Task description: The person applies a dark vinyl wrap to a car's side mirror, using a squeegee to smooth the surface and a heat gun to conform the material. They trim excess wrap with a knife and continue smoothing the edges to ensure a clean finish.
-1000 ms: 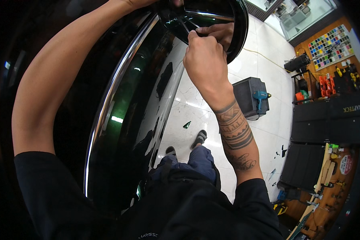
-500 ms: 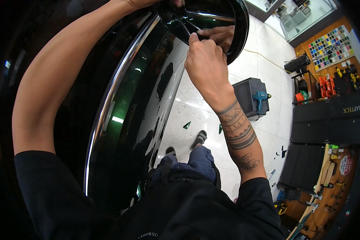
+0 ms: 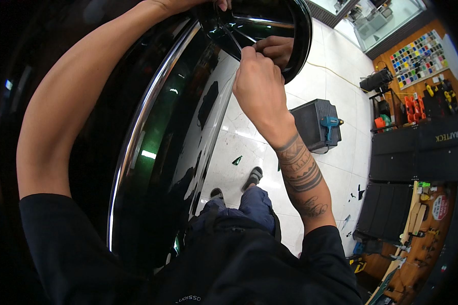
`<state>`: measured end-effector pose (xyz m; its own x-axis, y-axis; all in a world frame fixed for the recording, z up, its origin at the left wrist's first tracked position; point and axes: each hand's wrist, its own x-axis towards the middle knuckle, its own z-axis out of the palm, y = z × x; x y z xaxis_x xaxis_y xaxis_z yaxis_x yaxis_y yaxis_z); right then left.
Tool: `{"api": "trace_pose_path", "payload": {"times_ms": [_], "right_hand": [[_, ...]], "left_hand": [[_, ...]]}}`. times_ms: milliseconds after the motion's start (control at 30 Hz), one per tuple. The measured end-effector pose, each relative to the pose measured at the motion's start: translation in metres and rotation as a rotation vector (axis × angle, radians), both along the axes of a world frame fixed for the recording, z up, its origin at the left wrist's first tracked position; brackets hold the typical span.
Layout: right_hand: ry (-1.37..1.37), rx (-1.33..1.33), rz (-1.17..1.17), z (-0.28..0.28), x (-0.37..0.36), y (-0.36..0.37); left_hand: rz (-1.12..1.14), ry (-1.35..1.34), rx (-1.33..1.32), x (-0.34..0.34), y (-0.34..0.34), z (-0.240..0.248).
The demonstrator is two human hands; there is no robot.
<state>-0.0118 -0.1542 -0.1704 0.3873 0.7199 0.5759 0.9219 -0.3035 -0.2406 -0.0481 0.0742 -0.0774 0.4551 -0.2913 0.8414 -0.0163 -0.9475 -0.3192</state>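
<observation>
A glossy black car side mirror (image 3: 301,30) fills the top middle, its glass (image 3: 264,26) reflecting my fingers. My right hand (image 3: 262,84) is at the lower edge of the glass, thumb and fingers pinched together. A thin strip (image 3: 231,36) runs from its fingertips up along the mirror's inner edge, and the glass reflects it too. My left hand (image 3: 180,4) is at the top edge of the view, beside the mirror's inner side. Most of it is cut off; only a few fingertips show against the dark housing, and what they hold is hidden.
A dark green car door (image 3: 152,137) with a chrome trim strip (image 3: 142,109) stands close on my left. On the white tiled floor (image 3: 239,127) are a black case (image 3: 310,119) bearing a blue heat gun (image 3: 330,127), a yellowish cable (image 3: 336,76) and film scraps (image 3: 236,160). Tool-hung boards line the right.
My right hand has shifted slightly left and down, still pinching at the mirror's edge. The fingertips of my left hand show slightly more at the top. The view has moved a little.
</observation>
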Motion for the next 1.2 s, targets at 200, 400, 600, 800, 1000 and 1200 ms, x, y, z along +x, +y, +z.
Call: {"api": "trace_pose_path", "payload": {"times_ms": [200,400,600,800,1000,1200], "right_hand": [[0.469,0.187,0.170,-0.024,-0.025,-0.071],[0.890,0.182,0.247,-0.038,-0.031,-0.123],[1.136,0.214,0.386,-0.042,0.008,-0.166],[1.512,0.477,0.754,-0.026,0.077,-0.172],[1.350,0.467,0.489,0.040,0.127,-0.134],[0.591,0.485,0.518,0.083,0.107,-0.066]], "left_hand": [[-0.041,-0.005,0.013,0.008,-0.006,0.005],[-0.044,0.048,-0.053,0.004,-0.007,0.006],[0.005,0.312,-0.479,-0.006,-0.012,0.020],[-0.019,0.203,-1.370,-0.008,-0.070,-0.057],[-0.035,0.026,-1.833,0.007,-0.087,-0.081],[-0.266,-0.148,-2.109,0.011,-0.075,-0.110]]}}
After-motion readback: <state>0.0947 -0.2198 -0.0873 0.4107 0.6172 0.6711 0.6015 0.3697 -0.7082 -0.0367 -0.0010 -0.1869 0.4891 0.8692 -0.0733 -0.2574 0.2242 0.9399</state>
